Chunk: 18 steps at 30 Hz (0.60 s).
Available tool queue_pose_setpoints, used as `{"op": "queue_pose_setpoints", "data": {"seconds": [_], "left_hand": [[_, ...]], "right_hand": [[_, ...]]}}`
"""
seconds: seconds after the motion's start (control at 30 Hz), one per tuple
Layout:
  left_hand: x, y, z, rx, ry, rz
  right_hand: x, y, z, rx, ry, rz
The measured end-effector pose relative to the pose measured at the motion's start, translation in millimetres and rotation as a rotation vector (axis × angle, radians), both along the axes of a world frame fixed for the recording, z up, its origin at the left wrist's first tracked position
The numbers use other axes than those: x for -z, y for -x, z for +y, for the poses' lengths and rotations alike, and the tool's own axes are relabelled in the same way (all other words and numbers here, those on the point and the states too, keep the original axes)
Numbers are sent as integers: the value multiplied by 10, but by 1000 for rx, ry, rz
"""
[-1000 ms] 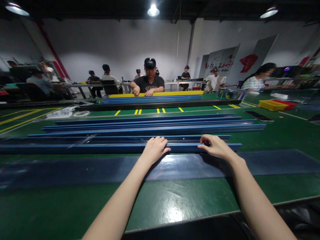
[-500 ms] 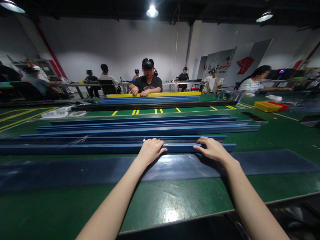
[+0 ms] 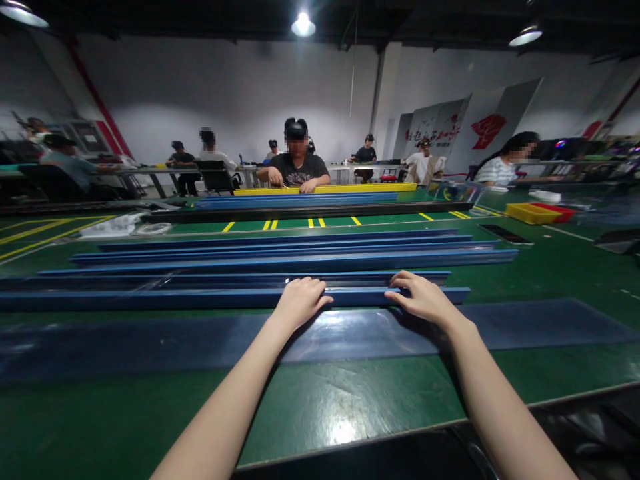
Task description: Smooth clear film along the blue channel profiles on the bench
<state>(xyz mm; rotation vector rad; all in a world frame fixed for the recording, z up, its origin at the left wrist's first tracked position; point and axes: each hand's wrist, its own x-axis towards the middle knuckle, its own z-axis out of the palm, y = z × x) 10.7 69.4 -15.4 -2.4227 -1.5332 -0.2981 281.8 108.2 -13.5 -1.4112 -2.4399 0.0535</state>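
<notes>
A long blue channel strip (image 3: pixel 150 301) lies crosswise in front of me on the green table. My left hand (image 3: pixel 303 297) rests over its middle, fingers curled across the upper edge and thumb on the near side. Farther along to the right, my right hand (image 3: pixel 423 297) pinches the same strip between bent fingers and thumb. The fingertips behind the near wall are partly hidden. Between the strip and my body a flat, clear bluish plastic sheet (image 3: pixel 210 343) lies under my wrists.
Several more blue channel strips (image 3: pixel 300 259) lie beyond my hands. A phone (image 3: pixel 505 234), a yellow tray (image 3: pixel 533 213) and a red tray (image 3: pixel 563 212) are at right. Across the table, a person (image 3: pixel 303 167) handles a yellow strip (image 3: pixel 360 189), behind a long black strip (image 3: pixel 320 212).
My hands keep nearly the same hold and place on the blue strip. The yellow strip across the table has shifted right, and that person's hands have moved right.
</notes>
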Motion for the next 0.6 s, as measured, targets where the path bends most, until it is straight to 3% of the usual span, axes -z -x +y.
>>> {"op": "queue_pose_setpoints", "data": {"seconds": [0.6], "left_hand": [[41, 32, 28, 41, 22, -6]], "right_hand": [[-6, -17, 1, 9, 21, 23]]}}
